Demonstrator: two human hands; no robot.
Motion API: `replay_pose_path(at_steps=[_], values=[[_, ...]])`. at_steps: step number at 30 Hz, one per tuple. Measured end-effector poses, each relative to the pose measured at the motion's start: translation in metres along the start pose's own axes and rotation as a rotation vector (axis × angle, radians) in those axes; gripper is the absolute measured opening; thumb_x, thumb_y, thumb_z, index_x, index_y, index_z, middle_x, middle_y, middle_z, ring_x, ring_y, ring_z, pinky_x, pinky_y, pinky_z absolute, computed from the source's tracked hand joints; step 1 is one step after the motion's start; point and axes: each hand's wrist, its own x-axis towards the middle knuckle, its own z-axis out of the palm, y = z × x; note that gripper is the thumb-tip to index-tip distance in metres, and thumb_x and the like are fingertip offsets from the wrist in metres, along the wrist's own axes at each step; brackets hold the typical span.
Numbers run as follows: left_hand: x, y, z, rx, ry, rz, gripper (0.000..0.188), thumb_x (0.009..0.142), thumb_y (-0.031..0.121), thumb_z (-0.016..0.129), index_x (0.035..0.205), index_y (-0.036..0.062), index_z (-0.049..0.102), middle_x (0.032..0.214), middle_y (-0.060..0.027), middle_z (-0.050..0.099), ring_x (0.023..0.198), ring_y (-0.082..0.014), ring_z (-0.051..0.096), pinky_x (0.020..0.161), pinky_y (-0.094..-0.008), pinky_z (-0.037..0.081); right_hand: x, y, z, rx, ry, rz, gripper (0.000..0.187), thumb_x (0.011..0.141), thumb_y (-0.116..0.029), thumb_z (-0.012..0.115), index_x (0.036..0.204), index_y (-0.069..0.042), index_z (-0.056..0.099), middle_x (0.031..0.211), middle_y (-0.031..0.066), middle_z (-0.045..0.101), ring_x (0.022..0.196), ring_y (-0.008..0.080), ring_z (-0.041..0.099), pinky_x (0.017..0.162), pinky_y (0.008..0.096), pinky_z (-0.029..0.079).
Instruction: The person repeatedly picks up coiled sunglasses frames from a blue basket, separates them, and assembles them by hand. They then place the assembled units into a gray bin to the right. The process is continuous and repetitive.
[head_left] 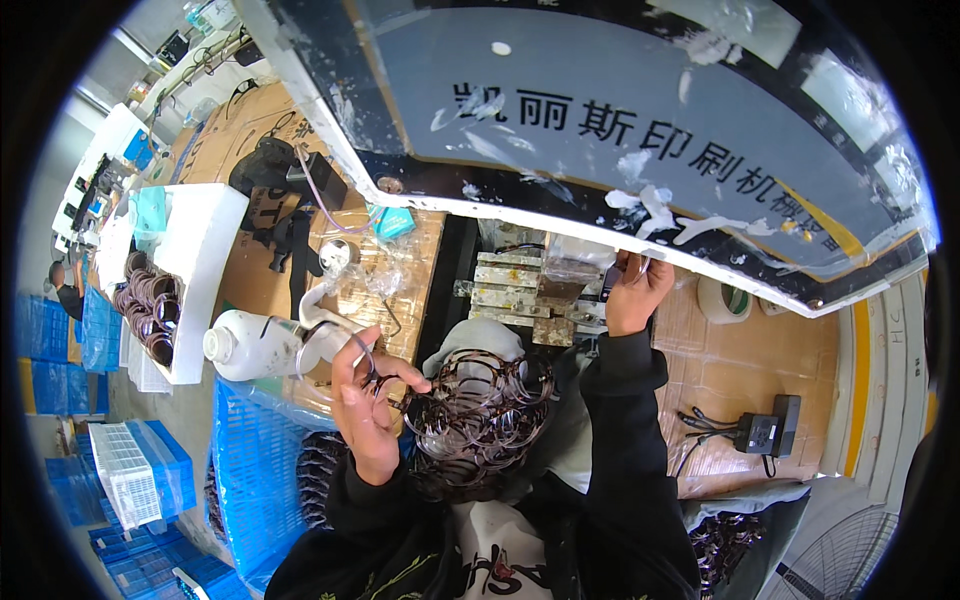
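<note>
My left hand (365,405) is closed, its fingers curled around a dark eyeglass frame (378,380) beside a heap of eyeglass frames (480,400). That heap, brown and tortoiseshell-looking, lies in front of my body on a grey cloth (475,338). Reaching forward, my right hand (640,290) is at the right side of a metal fixture (505,285), under the lower edge of a big machine panel (590,110). Its fingers are bent together; what they grip is partly hidden and too small to name.
Left of my left hand lies a white plastic bottle (250,345). A foam box (205,270) holds more frames, with a blue basket (265,470) below. Tape rolls (722,300) and a black power adapter (765,430) sit on the cardboard at right. Another person (68,290) is far left.
</note>
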Motion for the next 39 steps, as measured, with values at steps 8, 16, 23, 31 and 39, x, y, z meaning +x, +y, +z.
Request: replay_pose_path(at_steps=[8, 16, 23, 31, 39], values=[[0.013, 0.008, 0.016, -0.234, -0.149, -0.083, 0.101, 0.079, 0.077, 0.006, 0.127, -0.0054, 0.038, 0.08, -0.0149, 0.058, 0.069, -0.018, 0.054, 0.066, -0.0288, 0.044, -0.051, -0.084, -0.001, 0.098, -0.258, -0.26, 0.009, 0.076, 0.002, 0.049, 0.085, 0.0, 0.052, 0.067, 0.0071, 0.053, 0.06, 0.0175, 0.051, 0.056, 0.0287, 0.043], [0.013, 0.012, 0.041, 0.114, -0.374, 0.369, 0.064, 0.081, 0.008, 0.063, 0.131, -0.0027, 0.025, 0.087, -0.018, 0.062, 0.089, -0.0244, 0.058, 0.084, -0.0359, 0.044, -0.099, -0.156, 0.012, -0.415, -0.817, -0.366, 0.018, 0.071, 0.003, 0.065, 0.088, 0.001, 0.061, 0.084, 0.0155, 0.062, 0.062, 0.0273, 0.061, 0.056, 0.0305, 0.049], [0.014, 0.016, 0.012, -0.087, -0.109, 0.223, 0.043, 0.093, 0.014, 0.046, 0.127, -0.0036, 0.029, 0.078, -0.0137, 0.06, 0.079, -0.0244, 0.06, 0.085, -0.0436, 0.046, -0.099, -0.164, -0.01, -0.798, -1.058, -0.172, 0.018, 0.072, -0.015, 0.071, 0.086, -0.005, 0.063, 0.077, 0.0075, 0.062, 0.062, 0.0235, 0.06, 0.053, 0.0323, 0.046], [0.022, 0.015, -0.01, 0.14, 0.028, 0.224, 0.044, 0.093, 0.016, 0.047, 0.129, -0.0026, 0.029, 0.085, -0.0132, 0.059, 0.08, -0.0182, 0.056, 0.078, -0.0315, 0.045, -0.08, -0.189, -0.024, -0.571, -1.064, -0.124, 0.016, 0.073, -0.003, 0.066, 0.088, -0.003, 0.061, 0.069, 0.0089, 0.057, 0.053, 0.0239, 0.056, 0.048, 0.0319, 0.044], [0.015, 0.002, -0.014, 0.138, 0.034, 0.065, 0.045, 0.094, 0.021, 0.048, 0.13, 0.0009, 0.031, 0.092, -0.0107, 0.059, 0.082, -0.0119, 0.053, 0.074, -0.025, 0.039, -0.014, -0.104, -0.014, 0.386, -0.266, 0.249, 0.011, 0.091, -0.016, 0.052, 0.086, -0.007, 0.05, 0.075, -0.0019, 0.047, 0.062, 0.0079, 0.041, 0.052, 0.0218, 0.032]])
